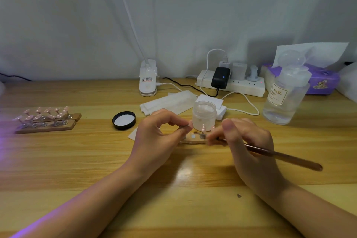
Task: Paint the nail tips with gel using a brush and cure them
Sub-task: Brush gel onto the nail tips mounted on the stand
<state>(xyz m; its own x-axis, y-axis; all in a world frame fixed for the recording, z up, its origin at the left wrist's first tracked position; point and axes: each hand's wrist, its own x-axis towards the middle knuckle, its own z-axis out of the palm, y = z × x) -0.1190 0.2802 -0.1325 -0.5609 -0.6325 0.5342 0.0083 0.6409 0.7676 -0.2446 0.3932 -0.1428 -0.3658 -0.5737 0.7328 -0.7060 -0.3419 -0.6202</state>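
Right hand [249, 141] grips brush [286, 157]; left hand [158, 133] seemingly pinches a nail stand [184, 126].

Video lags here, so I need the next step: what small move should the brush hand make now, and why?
Probably bring the brush tip onto the nail tip that the left hand pinches on its stand. The right hand grips the brush, its tip beside the wooden holder, not visibly touching that tip.
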